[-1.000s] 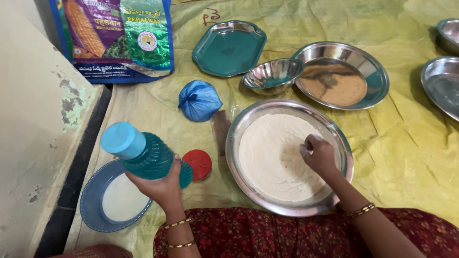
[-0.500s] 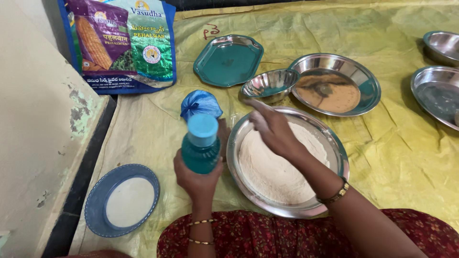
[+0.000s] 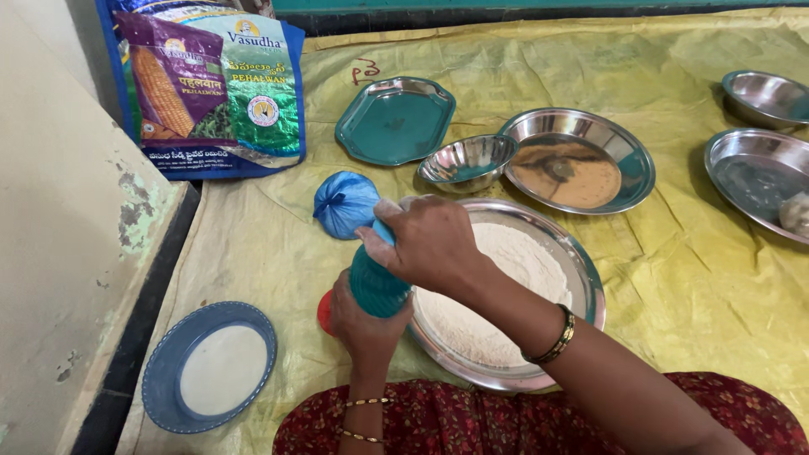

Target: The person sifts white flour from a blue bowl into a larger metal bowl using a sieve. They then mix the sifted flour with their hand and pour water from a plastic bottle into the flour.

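**Bottle cap under the right hand, flour plate waiting**

I see the left hand (image 3: 364, 324) clenched around the lower body of a teal bottle (image 3: 373, 282), holding it upright just beside the near-left rim of the flour plate (image 3: 590, 291). The right hand (image 3: 425, 244) is closed over the bottle's top, covering the cap; I cannot tell whether the cap is on, loose or already off. My judgement: the step in hand is working the cap. The next move calls for a firm hold below while the top hand works, keeping the bottle upright and close to the plate.

A red lid (image 3: 324, 312) shows partly behind the left hand. A tied blue bag (image 3: 344, 202) lies just beyond the bottle.

Surface: a creased yellow sheet (image 3: 691, 278) spread on the floor. It carries a blue plate (image 3: 160, 388) with white contents, a teal tray (image 3: 394, 120), a small steel bowl (image 3: 468, 160), a steel plate (image 3: 628, 156) with brown powder, and more steel dishes at the right edge. A printed seed bag (image 3: 211, 84) leans at the far left, beside a worn pale wall (image 3: 59, 253).
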